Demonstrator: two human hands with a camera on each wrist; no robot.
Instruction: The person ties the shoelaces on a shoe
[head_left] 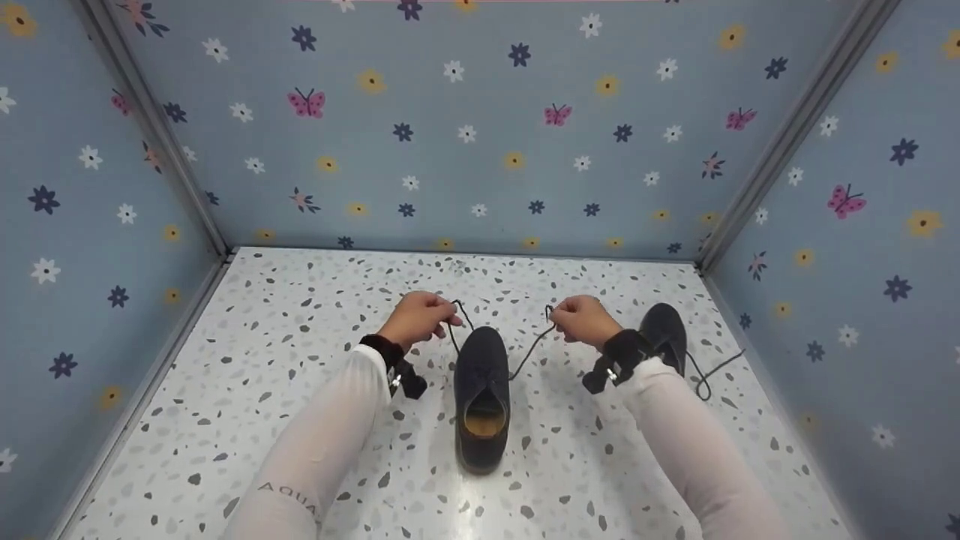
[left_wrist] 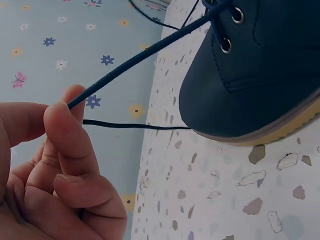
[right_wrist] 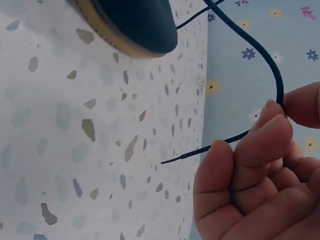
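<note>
A dark navy lace-up shoe (head_left: 482,375) stands on the speckled surface between my hands, its toe toward the back wall. My left hand (head_left: 421,318) pinches one end of its shoelace (left_wrist: 145,54) between thumb and forefinger, left of the toe. From there the lace runs taut to the metal eyelets (left_wrist: 226,46). On the other side, my right hand (head_left: 583,321) pinches the second lace end (right_wrist: 265,52) between thumb and fingers. Its thin tip (right_wrist: 172,160) sticks out past the fingertips. Both hands are raised in front of the shoe's opening, level with the toe.
A second dark shoe (head_left: 663,330) stands at the right, partly behind my right wrist, its loose lace (head_left: 705,379) trailing on the surface. Flowered blue panels enclose the white speckled surface (head_left: 300,450) at the back (head_left: 465,150), left (head_left: 82,247) and right (head_left: 862,300).
</note>
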